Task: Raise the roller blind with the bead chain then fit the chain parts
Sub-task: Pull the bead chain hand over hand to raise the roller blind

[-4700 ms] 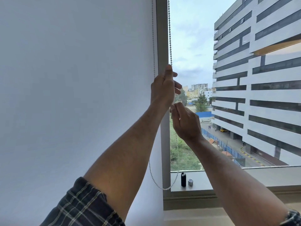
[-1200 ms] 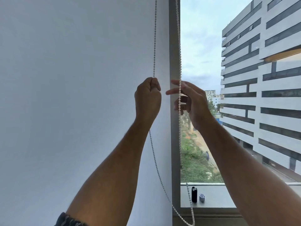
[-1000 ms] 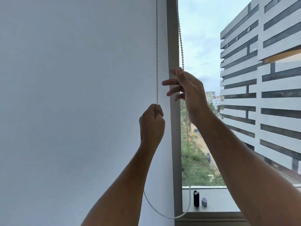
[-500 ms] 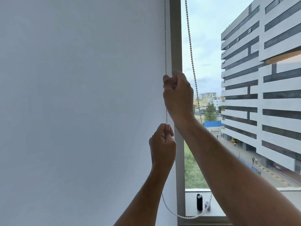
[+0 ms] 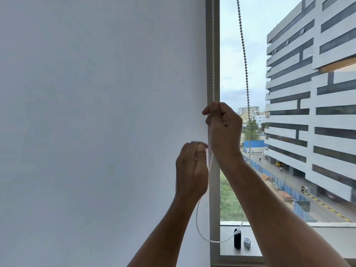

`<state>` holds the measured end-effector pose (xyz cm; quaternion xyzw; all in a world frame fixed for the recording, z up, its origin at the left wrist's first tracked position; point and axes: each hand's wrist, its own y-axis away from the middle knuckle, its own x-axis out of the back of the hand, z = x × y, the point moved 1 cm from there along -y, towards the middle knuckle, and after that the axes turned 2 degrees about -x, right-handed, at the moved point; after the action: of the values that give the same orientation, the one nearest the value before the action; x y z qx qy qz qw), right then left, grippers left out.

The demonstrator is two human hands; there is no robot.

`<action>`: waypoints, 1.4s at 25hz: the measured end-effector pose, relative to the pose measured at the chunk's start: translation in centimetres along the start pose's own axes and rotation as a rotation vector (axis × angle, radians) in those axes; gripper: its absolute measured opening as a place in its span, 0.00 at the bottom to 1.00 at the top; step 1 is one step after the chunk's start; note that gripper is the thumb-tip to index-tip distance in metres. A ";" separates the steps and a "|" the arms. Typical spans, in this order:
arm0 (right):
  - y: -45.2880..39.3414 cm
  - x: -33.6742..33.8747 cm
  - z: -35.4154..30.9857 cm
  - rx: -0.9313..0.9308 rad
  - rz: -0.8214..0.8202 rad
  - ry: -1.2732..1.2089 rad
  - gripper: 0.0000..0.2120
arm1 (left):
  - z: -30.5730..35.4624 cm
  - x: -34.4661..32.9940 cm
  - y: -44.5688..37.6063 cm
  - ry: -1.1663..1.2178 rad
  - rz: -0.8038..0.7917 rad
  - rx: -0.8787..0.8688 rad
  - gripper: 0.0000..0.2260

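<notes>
Blind (image 5: 96, 112) down; right hand (image 5: 224, 130) clamps chain (image 5: 212, 54); left hand (image 5: 191, 170) loosened since.

No lettering to read anywhere here: the white roller blind (image 5: 96, 122) is blank, the small black cylinder (image 5: 237, 241) and grey cap (image 5: 247, 243) on the sill carry no legible label, and the building (image 5: 312, 105) outside shows no sign.

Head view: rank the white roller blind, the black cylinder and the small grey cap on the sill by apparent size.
1. White roller blind, by far the largest.
2. Black cylinder.
3. Small grey cap, shorter than the cylinder beside it.
</notes>
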<state>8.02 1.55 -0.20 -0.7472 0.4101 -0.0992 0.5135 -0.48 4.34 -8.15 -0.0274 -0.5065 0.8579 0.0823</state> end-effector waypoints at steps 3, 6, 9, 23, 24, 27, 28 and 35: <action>2.3 0.4 1.3 0.027 -0.022 -0.010 0.17 | 3.5 0.8 -5.0 0.093 0.049 -0.045 0.14; 5.7 0.0 3.2 0.000 -0.092 -0.002 0.24 | 6.0 0.2 -9.1 0.110 -0.047 -0.007 0.11; 9.5 -0.2 6.0 -0.070 -0.123 0.026 0.17 | 6.6 -0.9 -12.0 0.251 -0.119 0.103 0.12; -0.9 -0.6 -0.7 0.080 0.009 -0.138 0.14 | -1.9 -1.8 -5.7 -0.012 0.096 -0.016 0.13; -2.3 -1.2 -1.6 0.016 -0.034 -0.167 0.13 | -2.9 -2.0 -4.4 -0.002 0.096 -0.007 0.13; -4.0 -3.1 -3.2 -0.124 -0.120 -0.158 0.09 | -4.2 -2.7 -1.1 0.009 0.092 0.024 0.14; -3.9 -3.7 -3.4 -0.109 -0.069 -0.105 0.07 | -4.3 -3.0 -0.1 0.010 0.091 0.033 0.14; -2.3 -4.6 -1.3 -0.117 0.017 -0.131 0.09 | -5.0 -3.8 4.4 0.077 0.064 0.124 0.12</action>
<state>5.51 4.31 3.60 -0.7774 0.3870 -0.0216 0.4954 3.40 5.94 -14.53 -0.0715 -0.4478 0.8880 0.0759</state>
